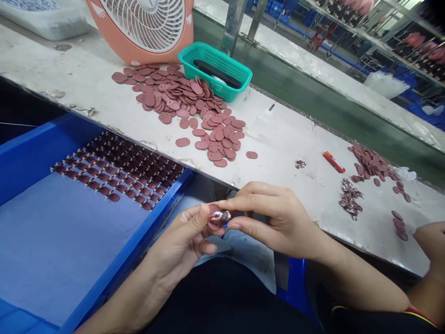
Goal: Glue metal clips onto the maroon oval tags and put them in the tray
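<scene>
In front of my lap, my left hand (182,236) pinches a reddish-brown oval disc (214,226) between thumb and fingers. A small white and dark figurine (225,216) sits against the disc, its details too small to make out. From the right, my right hand (281,215) closes thumb and index finger on the figurine. Beyond my hands, a large heap of matching oval discs (181,95) is spread over the white table (285,148). To the left, rows of discs with small figures on them (118,167) stand in a blue crate (81,260).
A green basket (215,62) with a dark object stands by an orange fan (146,23). Further right lie a red lighter (334,162), a pile of small figurines (350,199) and another disc heap (373,162). Another person's hand (433,241) is at the right edge.
</scene>
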Motion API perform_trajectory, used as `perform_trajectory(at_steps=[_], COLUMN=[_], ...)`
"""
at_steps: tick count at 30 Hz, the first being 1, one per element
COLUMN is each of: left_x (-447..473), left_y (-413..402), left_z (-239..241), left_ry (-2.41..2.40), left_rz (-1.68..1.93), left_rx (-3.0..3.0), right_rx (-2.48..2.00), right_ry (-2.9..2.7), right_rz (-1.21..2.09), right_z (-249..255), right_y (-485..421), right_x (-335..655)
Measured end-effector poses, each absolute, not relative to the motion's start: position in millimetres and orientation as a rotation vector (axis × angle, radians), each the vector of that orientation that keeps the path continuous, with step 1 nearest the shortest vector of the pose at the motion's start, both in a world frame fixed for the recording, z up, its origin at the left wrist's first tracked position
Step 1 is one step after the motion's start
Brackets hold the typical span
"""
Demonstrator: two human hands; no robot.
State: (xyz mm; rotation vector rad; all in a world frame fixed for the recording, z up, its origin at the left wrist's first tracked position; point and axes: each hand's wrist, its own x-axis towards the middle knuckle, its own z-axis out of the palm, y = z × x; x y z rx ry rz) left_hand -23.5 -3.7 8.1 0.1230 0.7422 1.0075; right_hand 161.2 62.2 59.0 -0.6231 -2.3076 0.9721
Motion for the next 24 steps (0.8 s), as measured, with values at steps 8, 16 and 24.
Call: perform_trajectory(at_steps=[8,16,24], left_x=[-23,-27,-35], left_y=[-5,-3,-10], left_z=[7,8,-15], left_ry=[0.788,0.758,1.085], left_rz=[0.999,0.975,1.416], left_rx=[0.033,0.120,0.227], right_rx=[-0.591,-0.559,-0.679], right_ry=[-2.226,-2.182,-2.153], right_rz=[1.032,1.046,0.260], right_z=[50,51,18], right_y=[62,66,58], right_x=[153,150,122])
